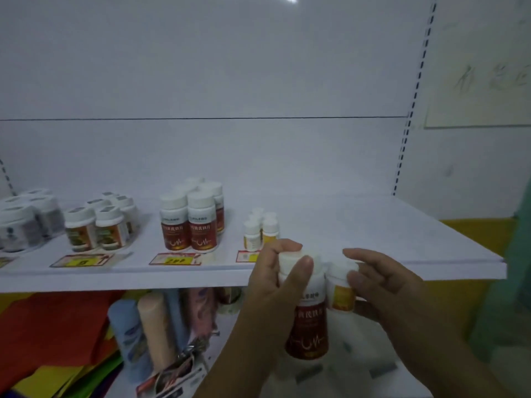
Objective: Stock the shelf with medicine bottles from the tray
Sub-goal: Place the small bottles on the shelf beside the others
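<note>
My left hand (273, 285) grips a tall white bottle with a dark red label (309, 326) by its cap and neck, just below the front edge of the white shelf (359, 225). My right hand (382, 285) holds a small white bottle with a yellow label (342, 294) right beside it. On the shelf stand a group of matching red-label bottles (188, 222) and, to their right, a cluster of small yellow-label bottles (260, 229). The tray is not in view.
Further left on the shelf stand green-and-orange-label bottles (97, 225) and grey-label jars (26, 219). Price tags (175, 259) lie along the front edge. The shelf's right half is bare. Below hang coloured cloths (57, 326) and tubes (149, 326).
</note>
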`<state>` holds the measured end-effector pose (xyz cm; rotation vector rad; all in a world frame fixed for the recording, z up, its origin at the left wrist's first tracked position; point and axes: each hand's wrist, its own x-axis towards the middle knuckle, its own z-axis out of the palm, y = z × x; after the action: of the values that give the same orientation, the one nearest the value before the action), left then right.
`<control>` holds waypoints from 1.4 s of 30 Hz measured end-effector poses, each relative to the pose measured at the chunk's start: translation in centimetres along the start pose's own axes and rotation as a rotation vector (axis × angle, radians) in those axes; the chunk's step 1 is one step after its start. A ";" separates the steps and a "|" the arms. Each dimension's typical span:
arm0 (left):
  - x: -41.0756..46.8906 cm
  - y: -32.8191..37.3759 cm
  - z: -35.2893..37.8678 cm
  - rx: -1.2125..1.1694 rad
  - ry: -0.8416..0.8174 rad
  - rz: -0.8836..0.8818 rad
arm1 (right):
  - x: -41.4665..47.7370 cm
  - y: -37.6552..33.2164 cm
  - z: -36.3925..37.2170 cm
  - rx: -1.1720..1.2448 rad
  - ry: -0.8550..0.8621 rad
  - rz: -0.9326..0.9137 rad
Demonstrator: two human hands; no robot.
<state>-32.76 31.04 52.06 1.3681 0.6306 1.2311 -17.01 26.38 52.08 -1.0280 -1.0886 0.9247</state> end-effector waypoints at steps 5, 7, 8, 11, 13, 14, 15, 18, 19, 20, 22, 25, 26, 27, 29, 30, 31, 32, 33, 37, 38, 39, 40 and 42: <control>5.5 1.2 -5.8 0.019 0.105 0.111 | 9.6 0.6 3.7 -0.258 0.130 -0.188; 7.4 1.9 -7.6 0.037 0.128 0.144 | 14.3 1.1 4.7 -0.262 0.176 -0.202; 8.4 2.3 -8.3 0.053 0.140 0.159 | 16.6 1.4 5.1 -0.259 0.166 -0.177; 10.9 3.1 -9.9 0.045 0.120 0.177 | 21.9 2.9 5.5 -0.338 0.041 -0.077; 12.0 3.2 -10.5 0.040 0.088 0.182 | 23.9 3.8 5.3 -0.403 -0.053 -0.016; 12.4 3.3 -10.6 0.044 0.072 0.180 | 24.4 4.3 5.1 -0.408 -0.083 0.006; 12.7 3.3 -10.6 0.054 0.053 0.175 | 24.8 4.8 4.8 -0.400 -0.107 0.023; 13.3 3.3 -10.2 0.053 0.037 0.166 | 25.0 6.5 4.0 -0.403 -0.188 0.055; 13.4 3.3 -10.0 0.054 0.051 0.167 | 24.9 6.9 3.8 -0.411 -0.212 0.059; 13.5 3.3 -9.9 0.057 0.069 0.171 | 24.9 7.1 3.7 -0.417 -0.233 0.060; 13.3 3.5 -9.4 0.056 0.108 0.185 | 24.7 7.0 3.5 -0.410 -0.267 0.074; 13.0 4.5 -8.9 0.124 0.126 0.226 | 24.4 5.2 3.7 -0.497 -0.237 -0.009; 13.1 5.2 -8.7 0.152 0.123 0.246 | 24.2 4.0 4.0 -0.498 -0.206 -0.075; 13.2 5.9 -8.5 0.183 0.123 0.271 | 23.8 2.6 4.5 -0.453 -0.208 -0.138; 13.8 7.6 -8.1 0.292 0.108 0.352 | 22.6 -1.2 6.3 -0.339 -0.365 -0.247; 14.2 8.4 -7.9 0.349 0.084 0.390 | 21.9 -3.2 7.5 -0.315 -0.477 -0.298; 14.8 9.2 -7.8 0.389 0.055 0.415 | 21.5 -5.1 8.7 -0.309 -0.568 -0.346; 15.3 10.2 -7.7 0.407 0.030 0.426 | 21.2 -6.6 9.8 -0.315 -0.619 -0.392; 15.8 11.1 -7.8 0.402 0.012 0.428 | 21.3 -7.9 10.8 -0.327 -0.633 -0.428; 17.2 13.9 -9.3 0.353 0.028 0.399 | 23.1 -10.1 13.6 -0.325 -0.641 -0.440; 17.3 13.9 -10.0 0.397 0.053 0.399 | 23.6 -10.1 14.2 -0.348 -0.640 -0.448; 17.2 13.7 -11.0 0.484 0.096 0.408 | 24.1 -9.9 14.7 -0.382 -0.615 -0.467; 17.0 13.1 -12.1 0.585 0.144 0.427 | 24.7 -9.5 15.1 -0.425 -0.561 -0.494; 16.1 11.4 -14.8 0.713 0.227 0.425 | 26.4 -8.5 15.5 -0.499 -0.403 -0.503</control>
<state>-44.37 48.51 65.01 2.0423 1.0396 1.5954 -25.64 51.99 68.86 -0.9070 -1.8795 0.4598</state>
